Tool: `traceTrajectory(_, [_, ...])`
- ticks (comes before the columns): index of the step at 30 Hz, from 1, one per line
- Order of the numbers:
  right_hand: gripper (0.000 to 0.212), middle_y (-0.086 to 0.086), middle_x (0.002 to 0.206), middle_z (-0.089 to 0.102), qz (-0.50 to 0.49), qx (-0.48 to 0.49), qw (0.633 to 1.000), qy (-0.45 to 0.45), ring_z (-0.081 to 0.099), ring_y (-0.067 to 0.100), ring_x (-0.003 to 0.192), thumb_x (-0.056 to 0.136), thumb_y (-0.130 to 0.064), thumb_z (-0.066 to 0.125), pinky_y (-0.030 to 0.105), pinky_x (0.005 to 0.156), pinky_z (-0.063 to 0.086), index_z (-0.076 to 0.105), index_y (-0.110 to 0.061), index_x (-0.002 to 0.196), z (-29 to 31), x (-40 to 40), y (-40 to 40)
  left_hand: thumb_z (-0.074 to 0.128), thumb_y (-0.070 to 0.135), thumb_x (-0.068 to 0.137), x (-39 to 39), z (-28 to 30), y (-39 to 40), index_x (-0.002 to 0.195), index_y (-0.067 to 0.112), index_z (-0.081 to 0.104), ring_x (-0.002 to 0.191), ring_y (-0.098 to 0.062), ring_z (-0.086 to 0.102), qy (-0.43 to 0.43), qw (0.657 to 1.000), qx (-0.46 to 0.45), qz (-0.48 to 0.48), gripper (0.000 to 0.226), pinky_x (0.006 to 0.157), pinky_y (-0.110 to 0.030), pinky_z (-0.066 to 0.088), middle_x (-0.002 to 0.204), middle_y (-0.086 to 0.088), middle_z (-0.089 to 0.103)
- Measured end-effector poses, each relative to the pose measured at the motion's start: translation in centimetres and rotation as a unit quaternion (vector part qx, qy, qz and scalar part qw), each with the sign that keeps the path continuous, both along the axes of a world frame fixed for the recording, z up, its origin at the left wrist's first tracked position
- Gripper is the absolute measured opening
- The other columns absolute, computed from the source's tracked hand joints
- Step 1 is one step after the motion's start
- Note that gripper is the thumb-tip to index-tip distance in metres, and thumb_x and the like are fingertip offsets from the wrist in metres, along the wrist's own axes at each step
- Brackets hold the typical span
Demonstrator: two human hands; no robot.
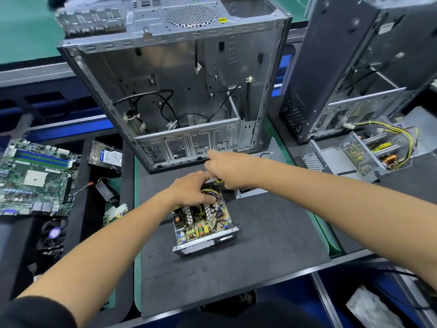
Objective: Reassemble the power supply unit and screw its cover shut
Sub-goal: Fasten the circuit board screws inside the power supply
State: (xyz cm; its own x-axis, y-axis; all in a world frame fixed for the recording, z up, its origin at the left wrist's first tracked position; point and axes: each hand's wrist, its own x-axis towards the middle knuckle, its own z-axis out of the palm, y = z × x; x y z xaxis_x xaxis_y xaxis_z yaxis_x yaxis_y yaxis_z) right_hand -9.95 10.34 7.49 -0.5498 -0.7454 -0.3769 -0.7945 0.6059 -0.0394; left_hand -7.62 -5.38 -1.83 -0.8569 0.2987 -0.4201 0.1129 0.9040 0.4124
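Head view, left to right: a motherboard and a hard drive lie at the desk's left edge. Mid-desk, the power supply unit sits uncovered, circuit board exposed, in front of an empty computer case. Left hand rests on the unit's far end, fingers curled into its wire bundle. Right hand is fisted around a yellow-handled screwdriver just beside it. Farther right sits a second opened supply.

Single head-worn wide-angle view, looking forward and steeply down, close over the work mat
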Motion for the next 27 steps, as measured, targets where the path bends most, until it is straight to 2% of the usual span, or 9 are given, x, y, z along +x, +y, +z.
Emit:
traceTrajectory(3, [0.011, 0.009, 0.092, 0.054, -0.022, -0.022, 1.0, 0.004, 0.057, 0.027, 0.083, 0.085, -0.002, 0.054, 0.036, 0.066, 0.049, 0.059, -0.007, 0.093, 0.3, -0.2, -0.2, 0.081, 0.054, 0.063, -0.3, 0.5, -0.8, 0.139, 0.031, 0.033, 0.131, -0.017, 0.035, -0.09, 0.993, 0.082, -0.013, 0.093, 0.107, -0.037, 0.03, 0.137, 0.004, 0.039])
traceTrajectory(5, [0.007, 0.004, 0.077, 0.047, -0.001, 0.003, 0.999, 0.044, 0.052, 0.024, 0.074, 0.088, -0.005, 0.051, 0.033, 0.057, 0.044, 0.048, -0.01, 0.083, 0.3, -0.1, -0.3, 0.089, 0.051, 0.051, -0.4, 0.8, -1.1, 0.143, 0.031, 0.025, 0.134, -0.016, 0.029, -0.1, 0.988, 0.106, -0.044, 0.113, 0.112, -0.037, 0.025, 0.14, 0.003, 0.033])
traceTrajectory(9, [0.013, 0.005, 0.084, 0.052, 0.024, 0.035, 0.992, 0.117, 0.051, 0.025, 0.074, 0.098, -0.017, 0.043, 0.033, 0.059, 0.037, 0.053, -0.01, 0.096, -0.3, 0.0, -0.5, 0.09, 0.057, 0.041, -0.2, 0.7, -1.0, 0.149, 0.028, 0.014, 0.141, -0.016, 0.019, -0.047, 0.991, 0.061, -0.105, 0.135, 0.118, -0.039, 0.02, 0.152, 0.006, 0.019])
traceTrajectory(12, [0.023, 0.01, 0.106, 0.055, -0.009, 0.035, 0.998, 0.053, 0.056, 0.027, 0.083, 0.101, -0.024, 0.039, 0.037, 0.064, 0.041, 0.046, -0.007, 0.114, -0.3, -0.2, -0.6, 0.085, 0.064, 0.044, 0.0, 0.5, -1.0, 0.148, 0.026, 0.012, 0.141, -0.019, 0.022, -0.021, 0.992, 0.006, -0.121, 0.133, 0.115, -0.041, 0.026, 0.152, 0.002, 0.02])
traceTrajectory(16, [0.018, 0.007, 0.106, 0.032, -0.022, 0.035, 0.998, -0.041, 0.047, 0.021, 0.062, 0.087, -0.004, 0.05, 0.031, 0.052, 0.034, 0.038, -0.01, 0.1, 0.4, -0.3, -0.4, 0.082, 0.065, 0.048, 0.3, 0.7, -0.9, 0.146, 0.023, 0.015, 0.133, -0.02, 0.034, 0.002, 0.991, -0.005, -0.134, 0.126, 0.108, -0.039, 0.034, 0.145, -0.001, 0.031])
traceTrajectory(20, [0.012, 0.01, 0.098, 0.052, 0.001, 0.016, 1.0, 0.017, 0.05, 0.021, 0.071, 0.084, -0.002, 0.054, 0.028, 0.054, 0.035, 0.058, -0.006, 0.095, 0.1, -0.5, -0.3, 0.076, 0.073, 0.048, 0.4, 1.0, -1.0, 0.143, 0.025, 0.016, 0.127, -0.019, 0.039, 0.047, 0.986, -0.017, -0.161, 0.122, 0.105, -0.04, 0.035, 0.139, 0.002, 0.034])
traceTrajectory(21, [0.005, 0.009, 0.089, 0.053, -0.001, 0.017, 0.999, 0.03, 0.049, 0.021, 0.071, 0.085, -0.003, 0.054, 0.027, 0.052, 0.034, 0.056, -0.007, 0.087, 0.1, -0.4, -0.4, 0.073, 0.077, 0.048, 0.4, 1.0, -1.0, 0.144, 0.026, 0.015, 0.126, -0.019, 0.038, 0.054, 0.983, -0.03, -0.173, 0.123, 0.103, -0.041, 0.036, 0.139, 0.002, 0.033])
traceTrajectory(24, [0.02, 0.002, 0.063, 0.034, 0.015, 0.025, 0.997, 0.076, 0.045, 0.022, 0.066, 0.09, -0.006, 0.049, 0.03, 0.053, 0.034, 0.038, -0.013, 0.074, -0.6, -0.4, -0.3, 0.067, 0.084, 0.045, 0.3, 0.9, -1.2, 0.147, 0.024, 0.011, 0.126, -0.02, 0.035, 0.061, 0.98, -0.043, -0.186, 0.131, 0.102, -0.042, 0.036, 0.142, 0.005, 0.023])
traceTrajectory(27, [0.012, 0.001, 0.065, 0.04, 0.022, 0.022, 0.993, 0.118, 0.045, 0.024, 0.065, 0.094, -0.012, 0.045, 0.031, 0.052, 0.032, 0.045, -0.013, 0.082, -0.8, -0.4, -0.5, 0.064, 0.088, 0.041, 0.4, 0.8, -1.2, 0.145, 0.026, 0.01, 0.122, -0.022, 0.036, 0.07, 0.979, -0.044, -0.189, 0.133, 0.1, -0.042, 0.037, 0.142, 0.009, 0.02])
